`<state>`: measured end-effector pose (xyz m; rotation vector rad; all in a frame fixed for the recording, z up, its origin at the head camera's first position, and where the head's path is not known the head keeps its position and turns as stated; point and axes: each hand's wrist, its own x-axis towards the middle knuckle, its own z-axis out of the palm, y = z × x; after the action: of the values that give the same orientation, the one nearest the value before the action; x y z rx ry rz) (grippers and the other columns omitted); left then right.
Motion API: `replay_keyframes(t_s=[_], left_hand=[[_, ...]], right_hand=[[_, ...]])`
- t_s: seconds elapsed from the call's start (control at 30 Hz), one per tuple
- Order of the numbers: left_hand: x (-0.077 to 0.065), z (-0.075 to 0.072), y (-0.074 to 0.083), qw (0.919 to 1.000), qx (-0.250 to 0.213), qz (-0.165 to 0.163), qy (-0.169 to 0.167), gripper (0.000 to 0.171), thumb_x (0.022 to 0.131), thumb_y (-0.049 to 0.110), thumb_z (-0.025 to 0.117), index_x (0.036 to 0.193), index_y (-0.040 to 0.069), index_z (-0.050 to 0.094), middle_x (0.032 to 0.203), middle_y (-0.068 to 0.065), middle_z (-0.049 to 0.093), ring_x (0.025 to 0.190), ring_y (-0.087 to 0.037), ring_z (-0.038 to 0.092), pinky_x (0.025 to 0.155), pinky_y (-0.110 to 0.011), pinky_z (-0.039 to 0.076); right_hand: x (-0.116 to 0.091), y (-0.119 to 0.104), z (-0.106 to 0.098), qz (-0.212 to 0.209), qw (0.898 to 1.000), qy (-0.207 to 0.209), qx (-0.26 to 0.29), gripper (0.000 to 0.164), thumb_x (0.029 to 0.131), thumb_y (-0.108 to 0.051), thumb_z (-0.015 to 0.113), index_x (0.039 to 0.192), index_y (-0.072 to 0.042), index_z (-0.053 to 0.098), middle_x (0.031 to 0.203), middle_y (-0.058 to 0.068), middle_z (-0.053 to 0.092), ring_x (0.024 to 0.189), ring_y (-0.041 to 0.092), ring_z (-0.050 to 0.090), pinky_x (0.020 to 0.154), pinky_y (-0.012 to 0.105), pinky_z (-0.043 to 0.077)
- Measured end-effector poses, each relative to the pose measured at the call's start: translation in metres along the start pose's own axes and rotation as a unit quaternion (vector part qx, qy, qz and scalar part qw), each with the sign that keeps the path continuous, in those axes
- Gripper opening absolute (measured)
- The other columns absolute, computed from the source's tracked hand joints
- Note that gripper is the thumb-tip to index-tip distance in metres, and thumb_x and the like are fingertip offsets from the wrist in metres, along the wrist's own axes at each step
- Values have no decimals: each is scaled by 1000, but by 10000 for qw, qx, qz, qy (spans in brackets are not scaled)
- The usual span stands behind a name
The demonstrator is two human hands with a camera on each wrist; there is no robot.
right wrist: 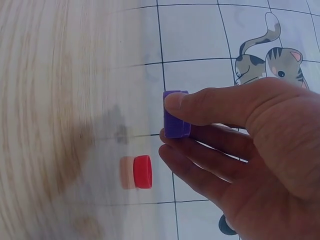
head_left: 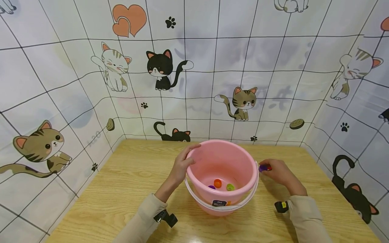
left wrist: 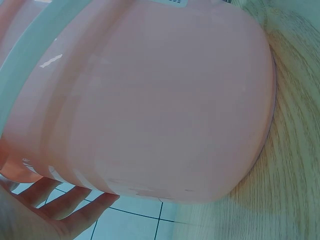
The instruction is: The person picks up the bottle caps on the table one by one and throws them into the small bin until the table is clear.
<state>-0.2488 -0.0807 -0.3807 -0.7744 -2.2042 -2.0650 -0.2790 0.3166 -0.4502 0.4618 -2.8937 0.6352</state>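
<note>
A pink bucket [head_left: 223, 197] stands on the table with its white handle [head_left: 223, 207] lowered across the front. At its left rim, my left hand [head_left: 181, 167] grips the wall, the thumb inside and several fingers [left wrist: 82, 212] along the outside. Inside lie an orange cap [head_left: 217, 183], a yellow-green cap [head_left: 230, 187] and a purple piece [head_left: 211, 187] partly hidden by the front wall. To the right of the bucket, my right hand [head_left: 278, 172] pinches a purple bottle cap [right wrist: 176, 117] between thumb and fingers. A red cap [right wrist: 143, 172] rests on the table just beyond the fingertips.
The wooden table [head_left: 146, 162] is bordered at the back and both sides by a white grid-patterned cloth [head_left: 200, 84] printed with cartoon cats. Black wrist cameras [head_left: 165, 217] sit on both sleeves.
</note>
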Motion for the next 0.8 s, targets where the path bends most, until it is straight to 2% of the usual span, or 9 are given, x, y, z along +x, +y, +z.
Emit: replay_keyframes(t_s=[0.1,0.2,0.37,0.53,0.8], left_hand=[[1,-1,-3,9999,-105,-18,-76,55,82,-6,42,137,0,48,138,-26,48,113,-49,52,86,-64,47],[5,-3,-12,9997,-193,-48,-125,55,83,-7,42,138,1,48,138,-26,47,114,-48,52,86,-65,47],[9,-4,-29,9998,-166,-39,-39,56,84,-6,43,138,7,50,139,-21,49,113,-45,54,83,-59,50],[10,-3,-33,9998,-159,68,67,55,83,-3,44,136,12,53,137,-17,52,113,-42,55,85,-62,49],[9,-2,-32,9998,-86,115,128,55,81,2,44,134,14,54,135,-13,53,112,-41,56,85,-63,49]], right_hand=[[0,-1,-1,30,10000,-25,-45,33,82,-9,71,111,5,67,101,18,69,88,29,65,76,46,55],[1,-3,-4,31,9999,22,-132,33,81,-9,71,111,4,67,102,19,69,89,30,65,77,47,55],[2,-10,-9,-1,9997,97,-209,32,81,-9,72,109,4,68,101,20,69,86,29,65,76,48,55],[2,-15,-13,-17,9998,73,-176,32,81,-10,72,110,4,67,101,19,69,86,28,65,75,47,55],[2,-22,-18,-128,9997,139,-166,32,82,-10,71,110,5,67,100,19,69,86,28,65,74,46,55]])
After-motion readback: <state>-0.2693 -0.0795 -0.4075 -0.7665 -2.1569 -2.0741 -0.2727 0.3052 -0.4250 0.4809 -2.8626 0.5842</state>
